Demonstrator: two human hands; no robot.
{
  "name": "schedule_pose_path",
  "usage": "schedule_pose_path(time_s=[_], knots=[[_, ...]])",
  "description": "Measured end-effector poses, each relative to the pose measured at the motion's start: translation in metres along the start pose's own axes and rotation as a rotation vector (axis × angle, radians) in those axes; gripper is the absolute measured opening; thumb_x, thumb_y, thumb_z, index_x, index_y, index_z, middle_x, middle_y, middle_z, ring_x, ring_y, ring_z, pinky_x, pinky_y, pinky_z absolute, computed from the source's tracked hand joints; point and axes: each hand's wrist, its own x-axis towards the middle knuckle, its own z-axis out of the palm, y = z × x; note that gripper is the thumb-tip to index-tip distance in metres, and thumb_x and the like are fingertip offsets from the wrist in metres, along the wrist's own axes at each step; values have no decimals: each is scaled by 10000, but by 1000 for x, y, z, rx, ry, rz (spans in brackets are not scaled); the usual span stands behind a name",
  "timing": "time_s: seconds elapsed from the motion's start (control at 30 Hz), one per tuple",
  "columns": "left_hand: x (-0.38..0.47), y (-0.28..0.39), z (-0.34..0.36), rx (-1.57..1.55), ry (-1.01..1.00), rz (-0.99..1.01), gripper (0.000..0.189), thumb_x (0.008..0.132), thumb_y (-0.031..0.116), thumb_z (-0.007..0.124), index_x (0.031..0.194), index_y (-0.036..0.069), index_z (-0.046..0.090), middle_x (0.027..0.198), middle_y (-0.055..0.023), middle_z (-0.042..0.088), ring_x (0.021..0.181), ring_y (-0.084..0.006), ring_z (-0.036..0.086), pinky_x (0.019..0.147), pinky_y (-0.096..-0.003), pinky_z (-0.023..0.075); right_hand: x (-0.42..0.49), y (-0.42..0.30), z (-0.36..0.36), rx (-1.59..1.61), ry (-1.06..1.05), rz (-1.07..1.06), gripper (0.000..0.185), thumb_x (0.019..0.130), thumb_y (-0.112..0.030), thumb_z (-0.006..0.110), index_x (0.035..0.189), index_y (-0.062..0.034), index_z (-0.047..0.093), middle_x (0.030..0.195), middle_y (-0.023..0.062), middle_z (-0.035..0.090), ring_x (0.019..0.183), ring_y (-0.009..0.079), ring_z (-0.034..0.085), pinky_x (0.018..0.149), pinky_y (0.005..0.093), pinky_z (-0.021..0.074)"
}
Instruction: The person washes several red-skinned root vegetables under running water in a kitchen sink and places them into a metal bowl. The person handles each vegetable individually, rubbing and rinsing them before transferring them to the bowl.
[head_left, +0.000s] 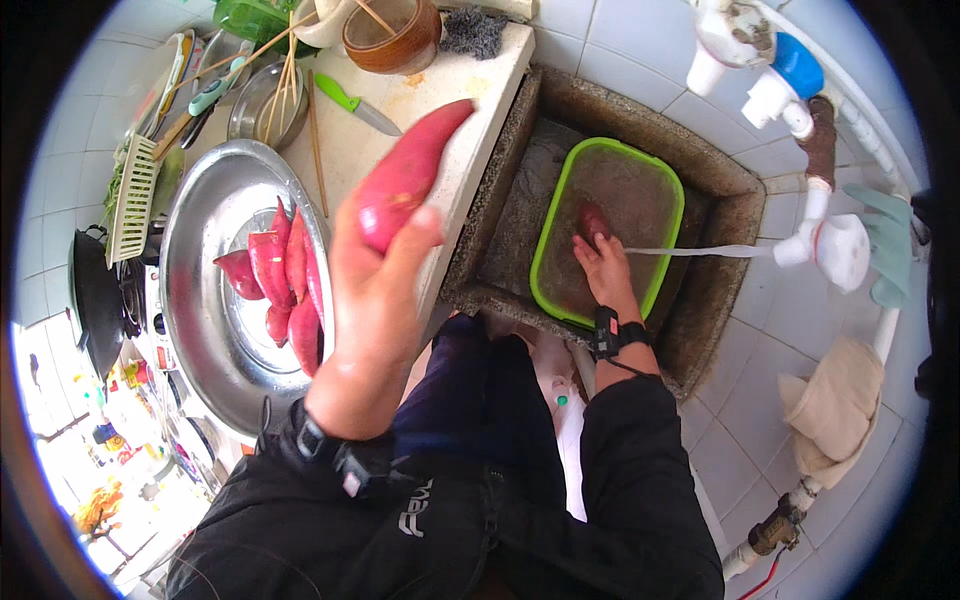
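My left hand (375, 300) grips a large wet red-skinned sweet potato (409, 169), raised above the counter's edge with its thin tip pointing up and to the right. Beneath and to the left of that hand, several more sweet potatoes (274, 255) lie in a wide stainless steel basin (202, 300). My right hand (604, 266) is in a green-rimmed tub (667, 281) of murky water. Its fingertips meet a partly visible sweet potato (592, 217) there; the cloudy water hides whether they are closed around it.
The tub stands in a stone sink (739, 202). Water (697, 252) streams in from a white tap (795, 247). A green-handled knife (356, 103), a steel bowl (259, 97) with chopsticks and a brown pot (394, 45) stand on the counter (450, 112). A cloth (832, 405) hangs over the wall pipe.
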Motion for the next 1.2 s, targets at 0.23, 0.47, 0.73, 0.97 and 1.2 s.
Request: schedule_pose_path(time_s=[0.23, 0.47, 0.73, 0.97, 1.2], knots=[[-25, 13, -114, 592, 438, 139, 424, 848, 115, 626, 1225, -23, 489, 1163, -138, 570, 1097, -219, 529, 950, -330, 395, -52, -25, 4, 291, -146, -194, 287, 850, -200, 610, 1104, -80, 555, 1149, 83, 605, 1081, 278, 582, 979, 450, 441], [-45, -33, -180, 1120, 411, 89, 572, 877, 140, 570, 1378, 22, 320, 1307, -238, 440, 1207, -354, 452, 1027, -408, 331, -53, -44, 23, 544, -134, -151, 311, 829, -346, 574, 1019, -102, 604, 1019, 108, 625, 1013, 300, 592, 975, 525, 430], [-41, -4, -138, 1551, 484, 276, 665, 836, 160, 636, 1395, 11, 309, 1358, -206, 374, 1261, -383, 363, 1054, -460, 285, -47, -58, 36, 498, -45, -131, 312, 917, -366, 444, 856, -89, 574, 838, 63, 588, 748, 244, 565, 681, 388, 482], [-46, -41, 43, 502, -369, 307, 425, 839, 110, 617, 1237, 5, 512, 1209, -182, 548, 1114, -295, 526, 942, -368, 415, -59, -74, 55, 407, -53, -251, 197, 899, -217, 446, 871, -55, 554, 850, 84, 593, 800, 258, 573, 759, 404, 486], [-13, -148, 175, 511, -489, 160, 501, 908, 284, 522, 1272, -44, 422, 1108, -262, 560, 1053, -416, 523, 929, -436, 410, -71, -84, 64, 248, 87, -336, 232, 930, -249, 470, 907, -48, 583, 975, 97, 638, 864, 205, 588, 801, 328, 487]])
